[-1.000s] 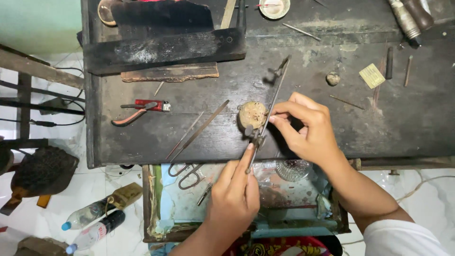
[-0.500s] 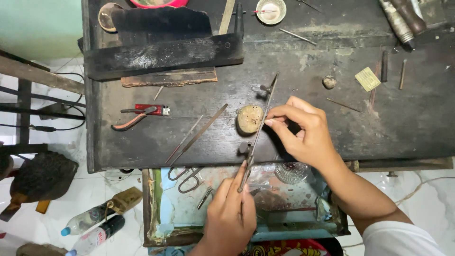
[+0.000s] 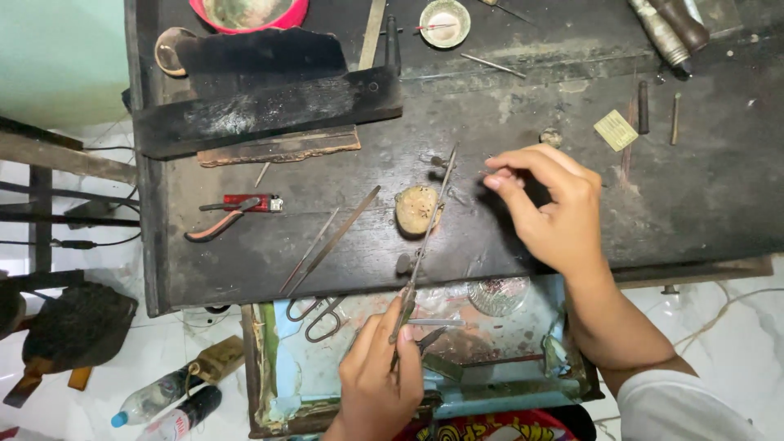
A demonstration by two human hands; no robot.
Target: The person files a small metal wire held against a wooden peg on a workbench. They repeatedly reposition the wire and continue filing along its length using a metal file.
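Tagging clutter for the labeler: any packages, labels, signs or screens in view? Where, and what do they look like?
No signs or screens.
Plastic bottle: on the floor at lower left, lying down, clear with a blue cap.
Second bottle: just below the first, dark with a white and red label.
Small card: on the dark workbench, beyond the right hand, square, pale yellow, ruled with fine lines.

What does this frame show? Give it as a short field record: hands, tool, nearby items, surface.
left hand: left hand grips the handle end of a long thin metal file
file: slants up across the bench edge, past a small round tan block
right hand: right hand raised over the bench, fingertips pinched; whether it holds anything is too small to tell
nearby: red-handled pliers, metal tweezers, scissors
surface: dark worn wooden bench, with an open blue drawer below
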